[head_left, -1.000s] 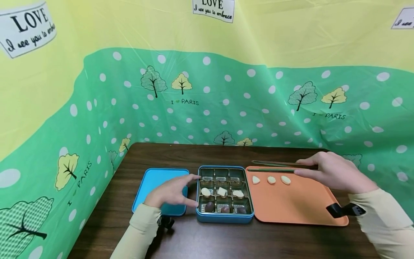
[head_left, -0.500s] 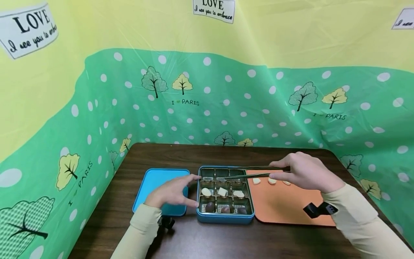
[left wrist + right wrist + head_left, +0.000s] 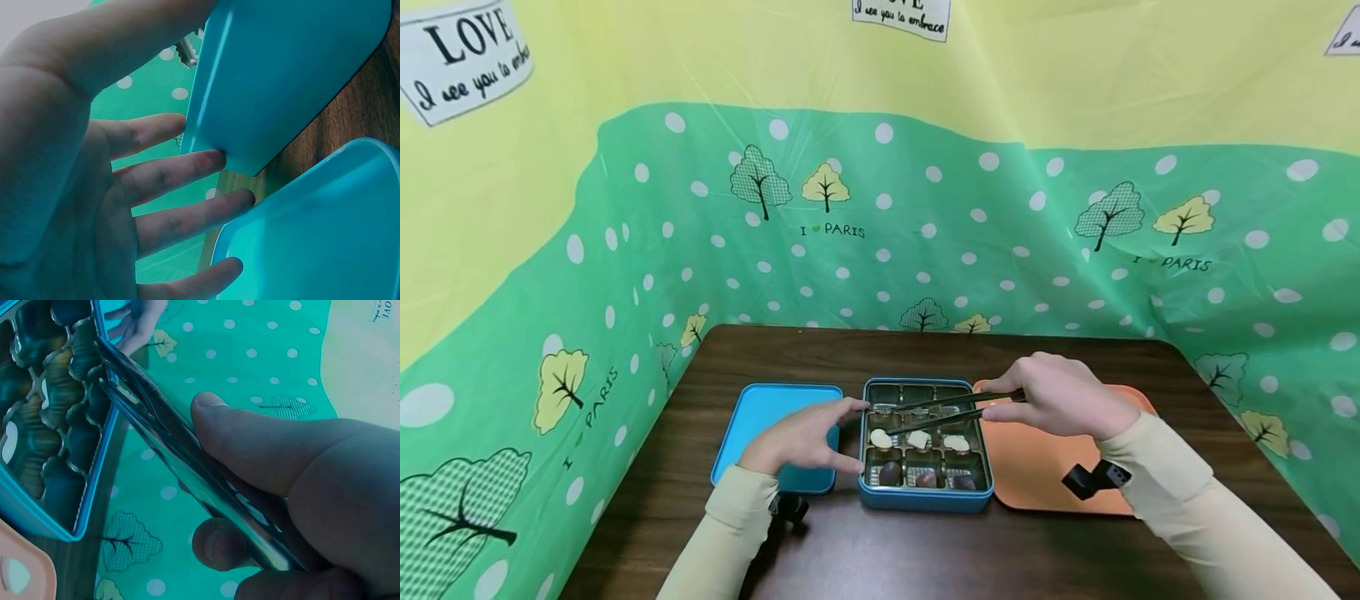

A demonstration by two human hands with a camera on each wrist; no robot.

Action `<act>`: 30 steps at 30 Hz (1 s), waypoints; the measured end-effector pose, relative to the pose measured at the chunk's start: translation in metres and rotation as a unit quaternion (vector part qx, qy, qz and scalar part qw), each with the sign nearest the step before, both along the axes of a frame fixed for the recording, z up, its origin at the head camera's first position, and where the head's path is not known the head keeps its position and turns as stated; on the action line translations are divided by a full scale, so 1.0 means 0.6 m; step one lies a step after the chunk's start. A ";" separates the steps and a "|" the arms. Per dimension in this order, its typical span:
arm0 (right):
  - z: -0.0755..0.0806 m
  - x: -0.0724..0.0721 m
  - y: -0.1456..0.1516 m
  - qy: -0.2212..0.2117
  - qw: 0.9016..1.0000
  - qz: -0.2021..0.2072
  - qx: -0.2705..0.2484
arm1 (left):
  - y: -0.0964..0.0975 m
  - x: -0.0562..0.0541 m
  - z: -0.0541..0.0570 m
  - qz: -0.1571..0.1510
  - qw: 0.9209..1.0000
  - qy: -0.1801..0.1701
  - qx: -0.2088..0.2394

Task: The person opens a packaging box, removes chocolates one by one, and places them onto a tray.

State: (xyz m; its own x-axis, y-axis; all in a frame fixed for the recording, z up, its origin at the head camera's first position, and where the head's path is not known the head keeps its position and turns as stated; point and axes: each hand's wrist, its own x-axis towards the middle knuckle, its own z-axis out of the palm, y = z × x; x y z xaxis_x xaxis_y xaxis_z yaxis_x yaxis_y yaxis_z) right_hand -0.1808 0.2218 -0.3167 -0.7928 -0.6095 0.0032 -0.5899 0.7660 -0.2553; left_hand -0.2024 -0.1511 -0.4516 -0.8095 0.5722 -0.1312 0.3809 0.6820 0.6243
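My right hand (image 3: 1060,396) grips dark metal tongs (image 3: 181,462), thumb on one arm and fingers on the other. The tongs' tips are apart, over the left part of the blue tin (image 3: 925,502); nothing shows between them. Inside the tin, a divided insert has white pieces (image 3: 956,443) in its middle row and dark, chocolate-like pieces (image 3: 890,473) in its front row. In the back row I make out no pieces, though the tongs partly cover it. My left hand (image 3: 797,437), fingers extended, touches the tin's left side with thumb and forefinger.
A blue lid (image 3: 786,394) lies left of the tin, partly under my left hand. On the right, an orange tray (image 3: 1045,483) adjoins the tin; a white piece (image 3: 15,575) on it shows in the right wrist view. Patterned cloth (image 3: 880,250) hangs behind the brown table (image 3: 880,550).
My right hand has carried the tongs leftward from over the orange tray to over the tin, tips now lower and nearer the left compartments. My left hand stays at the tin's side.
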 end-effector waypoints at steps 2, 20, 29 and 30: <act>-0.002 -0.003 -0.006 -0.006 1.000 0.000 -0.001 | 0.000 -0.001 0.001 -0.001 1.000 0.000 0.000; -0.018 -0.008 -0.058 0.019 0.999 0.000 0.030 | 0.000 0.000 0.001 -0.001 1.000 0.003 0.000; -0.018 -0.007 -0.087 0.017 0.998 -0.004 0.058 | -0.001 -0.002 0.000 -0.005 1.000 0.000 0.002; -0.019 -0.006 -0.090 0.017 0.998 -0.005 0.059 | 0.000 -0.002 0.000 -0.006 1.000 0.001 0.001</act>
